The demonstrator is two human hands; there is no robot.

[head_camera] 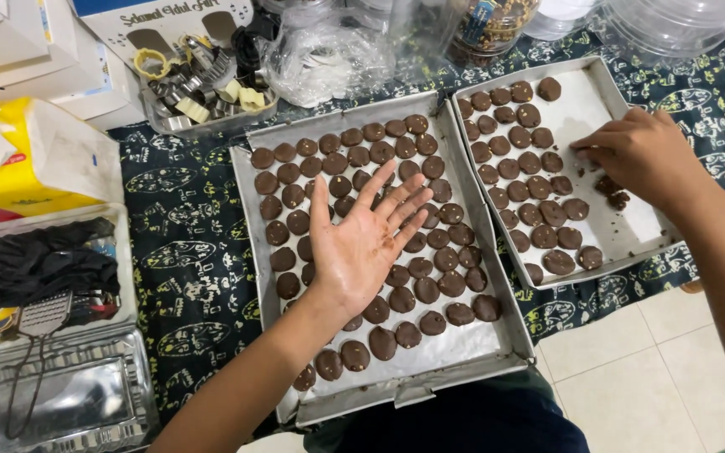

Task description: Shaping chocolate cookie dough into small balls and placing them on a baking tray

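Note:
My left hand (361, 243) hovers palm up, fingers spread and empty, over a large metal tray (249, 210) lined with white paper and filled with several rows of round chocolate cookies (426, 289). My right hand (639, 155) reaches into a second lined tray (631, 247) to the right, fingers curled at a dark cookie near its bare paper area. Whether it grips a cookie is hidden by the fingers. Cookies (518, 159) fill that tray's left half, and a few broken dark pieces (612, 195) lie by my right hand.
A patterned dark cloth (186, 277) covers the floor under the trays. A container of metal cookie cutters (199, 84) sits behind, with clear plastic bags and jars (488, 25). Boxes, a yellow pack (27, 168), black gloves (39, 264) and a small grater (44, 317) lie left. Tiled floor (648, 377) shows at lower right.

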